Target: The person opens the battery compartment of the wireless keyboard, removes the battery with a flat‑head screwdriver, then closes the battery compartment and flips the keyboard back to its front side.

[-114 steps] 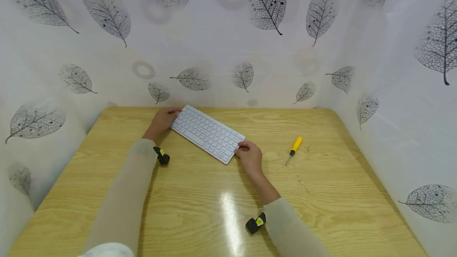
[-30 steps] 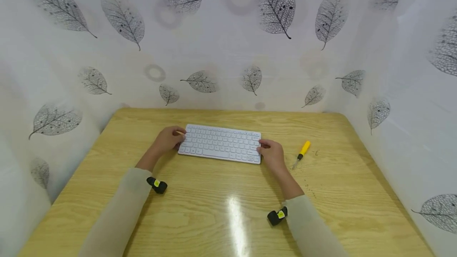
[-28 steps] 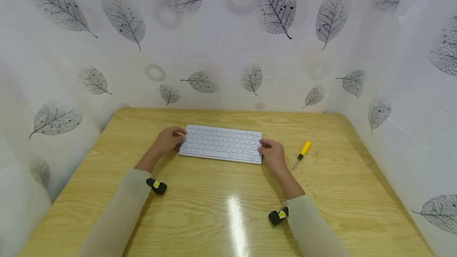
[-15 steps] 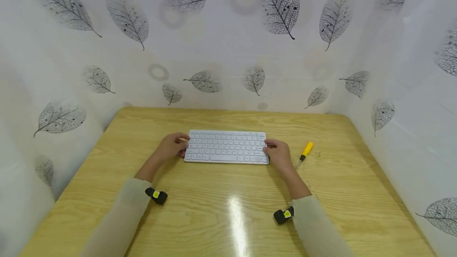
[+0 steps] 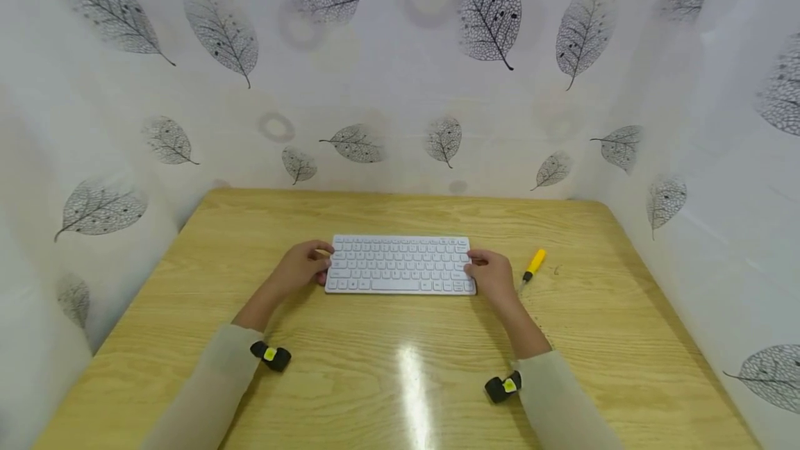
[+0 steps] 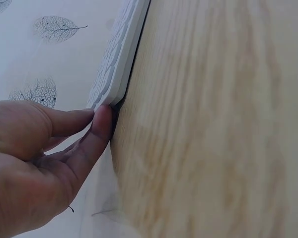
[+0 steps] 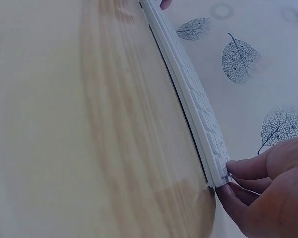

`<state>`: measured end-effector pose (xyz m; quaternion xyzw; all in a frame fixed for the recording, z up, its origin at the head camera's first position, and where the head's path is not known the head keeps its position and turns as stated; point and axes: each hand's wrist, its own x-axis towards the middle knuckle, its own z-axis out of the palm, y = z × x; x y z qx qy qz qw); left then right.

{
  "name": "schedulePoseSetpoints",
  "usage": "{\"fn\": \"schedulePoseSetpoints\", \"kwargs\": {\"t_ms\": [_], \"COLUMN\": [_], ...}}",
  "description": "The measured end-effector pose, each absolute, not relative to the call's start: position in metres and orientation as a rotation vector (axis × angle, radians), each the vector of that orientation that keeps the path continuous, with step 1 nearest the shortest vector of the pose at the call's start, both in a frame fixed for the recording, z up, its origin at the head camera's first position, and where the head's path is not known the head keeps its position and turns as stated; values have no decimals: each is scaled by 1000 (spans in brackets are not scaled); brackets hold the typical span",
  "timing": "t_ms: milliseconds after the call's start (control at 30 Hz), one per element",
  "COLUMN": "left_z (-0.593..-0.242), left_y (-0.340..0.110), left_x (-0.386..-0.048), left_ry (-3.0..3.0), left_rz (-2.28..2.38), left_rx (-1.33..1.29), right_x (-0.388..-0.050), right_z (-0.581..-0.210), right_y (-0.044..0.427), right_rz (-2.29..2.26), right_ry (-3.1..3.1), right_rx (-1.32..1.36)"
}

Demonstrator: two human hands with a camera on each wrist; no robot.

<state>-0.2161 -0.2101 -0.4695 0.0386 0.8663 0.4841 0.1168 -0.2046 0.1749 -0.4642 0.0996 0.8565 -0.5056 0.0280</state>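
A white keyboard (image 5: 400, 266) lies almost square to the table's back edge, near the middle of the table in the head view. At its left end my left hand (image 5: 298, 269) pinches the edge between thumb and fingers. My right hand (image 5: 494, 276) grips the opposite end the same way. Seen from the left wrist, the left hand (image 6: 35, 158) has its thumb at the top edge and a finger low against the keyboard's corner (image 6: 120, 74). In the right wrist view, the right hand (image 7: 273, 191) holds the near corner of the keyboard (image 7: 188, 94), close to the wood.
A screwdriver (image 5: 533, 266) with a yellow handle lies just right of the right hand. Small dark specks are scattered near it. A leaf-patterned white cloth (image 5: 387, 89) walls the wooden table (image 5: 350, 367) at the back and both sides.
Both hands have turned the keyboard from a slant to nearly straight and drawn it toward the person, slightly rightward. The screwdriver keeps its place on the table.
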Motion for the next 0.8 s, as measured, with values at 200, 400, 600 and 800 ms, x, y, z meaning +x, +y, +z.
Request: {"fn": "schedulePoseSetpoints", "kwargs": {"t_ms": [200, 400, 600, 800], "left_z": [-469, -469, -468, -466], "left_y": [-211, -215, -216, -214], "left_x": [-211, -205, -201, -199], "left_ry": [2519, 2453, 2453, 2408], "left_rz": [1431, 1478, 1465, 1482], "left_rx": [123, 147, 177, 147], "right_x": [-199, -194, -189, -181], "right_z": [-464, -465, -465, -464], "right_y": [173, 174, 172, 173], "right_rz": [-1557, -1552, -1561, -1558], "right_ry": [2620, 2628, 2633, 2634], "right_rx": [327, 328, 329, 329]}}
